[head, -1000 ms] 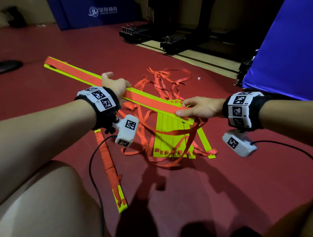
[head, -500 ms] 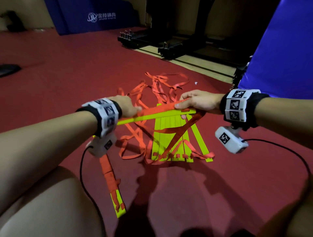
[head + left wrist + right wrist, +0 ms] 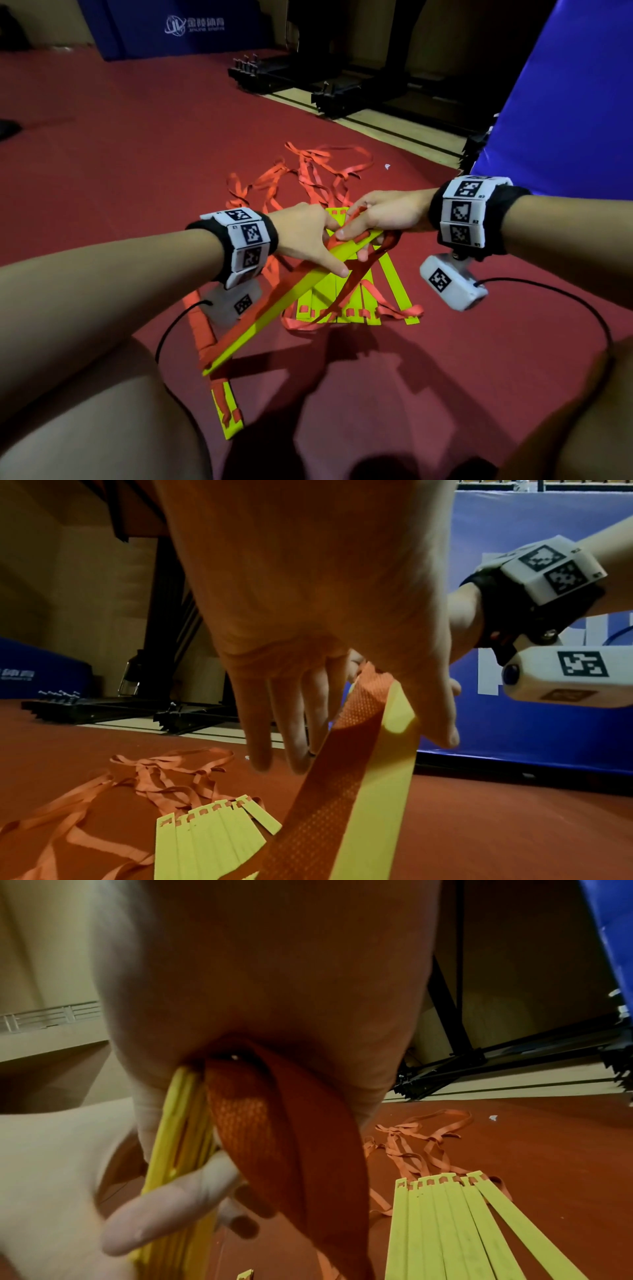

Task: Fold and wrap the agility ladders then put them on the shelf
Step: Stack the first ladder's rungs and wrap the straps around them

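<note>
Held bundle of yellow rungs (image 3: 274,308) wrapped with orange strap (image 3: 356,274), slanting from both hands down toward the person's left knee, its low end above the red floor (image 3: 137,137). Right hand (image 3: 383,212) grips the bundle's upper end, fingers and thumb curled round rungs and strap; right wrist view shows strap and rung edges coming out of the closed fist (image 3: 274,1015). Left hand (image 3: 305,236) just beside the right hand, touching the bundle with thumb on the near side and fingers reaching over; in the left wrist view the fingers (image 3: 294,723) look mostly straight, thumb against the yellow edge, strap (image 3: 342,764) running between them. Whether it truly grips, cannot tell.

Under the held bundle, on the floor: flat fan of yellow rungs (image 3: 342,291) laid side by side, slotted ends threaded with orange strap. Beyond the fan, away from the person, a loose tangle of orange straps (image 3: 318,171). Left of the held bundle's low end, a second wrapped bundle (image 3: 219,377) lies on the floor, yellow end toward the person.

Far past the tangle: black metal frames (image 3: 308,78) on the floor, blue mat with white logo (image 3: 191,27). Right of the right hand, a blue padded panel (image 3: 565,120). Both wrists carry marker bands and white camera pods with cables.
</note>
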{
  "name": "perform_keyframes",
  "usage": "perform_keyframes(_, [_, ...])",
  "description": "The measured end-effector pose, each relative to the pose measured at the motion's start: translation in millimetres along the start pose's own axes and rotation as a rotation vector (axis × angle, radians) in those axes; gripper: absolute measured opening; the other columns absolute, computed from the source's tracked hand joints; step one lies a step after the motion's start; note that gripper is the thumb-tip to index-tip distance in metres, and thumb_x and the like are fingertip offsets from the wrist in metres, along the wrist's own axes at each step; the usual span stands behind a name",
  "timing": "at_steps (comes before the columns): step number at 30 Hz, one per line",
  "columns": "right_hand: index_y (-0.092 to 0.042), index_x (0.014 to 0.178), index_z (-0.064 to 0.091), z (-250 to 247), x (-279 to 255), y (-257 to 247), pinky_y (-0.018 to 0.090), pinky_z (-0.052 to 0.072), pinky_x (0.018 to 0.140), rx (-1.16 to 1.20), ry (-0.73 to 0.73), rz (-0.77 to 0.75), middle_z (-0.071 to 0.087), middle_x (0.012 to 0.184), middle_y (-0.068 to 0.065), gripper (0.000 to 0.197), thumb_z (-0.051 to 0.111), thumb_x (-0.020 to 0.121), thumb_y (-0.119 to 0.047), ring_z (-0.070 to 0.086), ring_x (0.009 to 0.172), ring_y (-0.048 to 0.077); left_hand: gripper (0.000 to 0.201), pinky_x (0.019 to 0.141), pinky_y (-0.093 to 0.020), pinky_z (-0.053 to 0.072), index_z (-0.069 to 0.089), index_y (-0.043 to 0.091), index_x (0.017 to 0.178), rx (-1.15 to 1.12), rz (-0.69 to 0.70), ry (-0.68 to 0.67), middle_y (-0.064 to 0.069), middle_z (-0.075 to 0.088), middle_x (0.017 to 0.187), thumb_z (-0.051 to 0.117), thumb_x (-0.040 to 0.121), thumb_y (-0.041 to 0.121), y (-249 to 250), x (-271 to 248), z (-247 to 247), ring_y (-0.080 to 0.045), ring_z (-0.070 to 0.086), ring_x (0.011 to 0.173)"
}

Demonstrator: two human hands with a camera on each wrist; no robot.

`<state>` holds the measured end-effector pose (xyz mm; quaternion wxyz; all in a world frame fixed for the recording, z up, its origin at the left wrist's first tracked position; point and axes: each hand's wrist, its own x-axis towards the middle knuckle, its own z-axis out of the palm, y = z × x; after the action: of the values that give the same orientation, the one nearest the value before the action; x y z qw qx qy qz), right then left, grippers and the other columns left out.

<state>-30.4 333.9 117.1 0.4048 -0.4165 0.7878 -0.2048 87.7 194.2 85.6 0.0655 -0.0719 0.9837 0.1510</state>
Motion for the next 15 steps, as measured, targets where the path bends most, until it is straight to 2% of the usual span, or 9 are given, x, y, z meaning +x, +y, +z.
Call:
perform_keyframes(1, [-0.015,0.092,0.065,1,1,0,0.022,0.029,0.045,0.009,0.004,0.016,0.074,0.074,0.010,0.017,0.070,0.095,-0.031,0.044,0.060,0.021,0.052,0.068,-0.036,0.050,0.064,0.015,0.087,0.011,-0.004,-0.001,-0.003,0.062,0.069,0.083,0.074,0.061,2,-1,1,-0.020,0.062,0.070])
perform_keyframes(2, [-0.015,0.092,0.067,1,2,0,0.022,0.029,0.044,0.015,0.007,0.033,0.075,0.076,0.011,0.017,0.070,0.094,-0.031,0.041,0.057,0.018,0.048,0.058,-0.032,0.042,0.056,0.017,0.077,0.017,-0.006,0.003,-0.001,0.050,0.062,0.082,0.078,0.057,3,-1,4,-0.019,0.051,0.059])
perform_keyframes(4, [-0.014,0.095,0.068,1,2,-1,0.023,0.028,0.044,0.001,-0.005,0.073,0.077,0.081,0.011,0.019,0.069,0.094,-0.034,0.034,0.053,0.015,0.042,0.047,-0.023,0.031,0.050,0.019,0.076,0.042,0.011,-0.005,0.002,0.042,0.061,0.078,0.086,0.049,7,-1,6,-0.015,0.040,0.053])
perform_keyframes(7, [-0.015,0.087,0.071,-2,2,-1,0.026,0.030,0.051,-0.030,-0.058,0.139,0.079,0.090,0.012,0.024,0.070,0.092,-0.039,0.031,0.059,0.017,0.032,0.048,-0.019,0.033,0.056,0.013,0.096,0.075,0.057,-0.055,0.002,0.046,0.066,0.071,0.093,0.041,10,2,8,-0.016,0.042,0.059])
perform_keyframes(8, [-0.014,0.080,0.074,-3,2,0,0.026,0.031,0.053,-0.042,-0.072,0.151,0.079,0.092,0.011,0.028,0.071,0.091,-0.040,0.032,0.060,0.016,0.031,0.047,-0.020,0.033,0.056,0.012,0.099,0.074,0.071,-0.079,0.002,0.045,0.066,0.070,0.095,0.039,10,3,9,-0.015,0.042,0.058])
perform_keyframes(10, [-0.019,0.067,0.081,-7,1,1,0.022,0.036,0.052,-0.028,-0.107,0.152,0.079,0.089,0.008,0.037,0.067,0.093,-0.040,0.039,0.059,0.014,0.025,0.047,-0.021,0.032,0.053,0.015,0.094,0.040,0.095,-0.101,0.003,0.042,0.064,0.069,0.096,0.034,9,4,8,-0.011,0.038,0.053])
perform_keyframes(11, [-0.022,0.066,0.082,-9,0,2,0.019,0.040,0.050,0.016,-0.133,0.138,0.078,0.087,0.008,0.039,0.063,0.096,-0.038,0.046,0.057,0.013,0.025,0.047,-0.022,0.032,0.051,0.016,0.091,0.020,0.099,-0.106,0.004,0.040,0.064,0.069,0.096,0.032,8,4,8,-0.011,0.036,0.052])
perform_keyframes(13, [-0.019,0.070,0.082,-17,-3,6,0.016,0.046,0.049,0.122,-0.189,0.101,0.078,0.083,0.006,0.037,0.060,0.098,-0.030,0.062,0.058,0.010,0.023,0.047,-0.022,0.031,0.054,0.013,0.094,-0.030,0.093,-0.115,0.005,0.039,0.064,0.071,0.096,0.029,5,3,7,-0.010,0.036,0.052])
perform_keyframes(15, [-0.014,0.077,0.082,-26,-5,10,0.019,0.053,0.058,0.115,-0.200,0.061,0.078,0.086,0.007,0.021,0.073,0.087,-0.030,0.070,0.065,0.012,0.019,0.048,-0.018,0.031,0.057,0.017,0.089,-0.115,0.078,-0.132,0.012,0.043,0.060,0.073,0.094,0.024,2,2,8,-0.005,0.043,0.048])
